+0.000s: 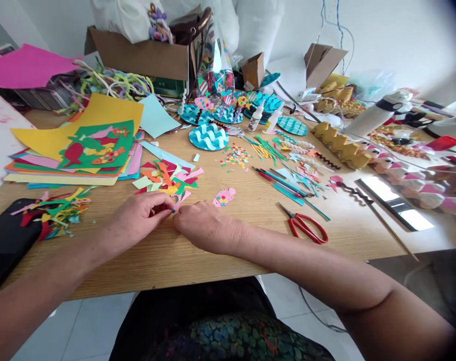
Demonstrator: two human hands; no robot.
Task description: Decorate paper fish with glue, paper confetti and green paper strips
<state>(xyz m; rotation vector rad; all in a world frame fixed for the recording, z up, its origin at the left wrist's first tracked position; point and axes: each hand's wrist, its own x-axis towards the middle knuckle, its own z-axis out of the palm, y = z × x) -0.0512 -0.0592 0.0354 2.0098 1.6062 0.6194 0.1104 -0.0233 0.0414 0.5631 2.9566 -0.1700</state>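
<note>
My left hand is closed in a pinch over the table, thumb against forefinger. A tiny blue bit shows at its fingertips, too small to name. Close beside it, my right hand has its fingers curled under, and whatever it holds is hidden. Just behind the fingertips is a piece of pink paper; I cannot tell if it is held. A pink paper fish with coloured dots lies beyond my right hand. Cut paper scraps in several colours are heaped past my left hand.
Red-handled scissors lie right of my right forearm. Coloured confetti, glue bottles and blue wavy discs are further back. A paper stack stands left, with thin paper strips and a black phone nearer.
</note>
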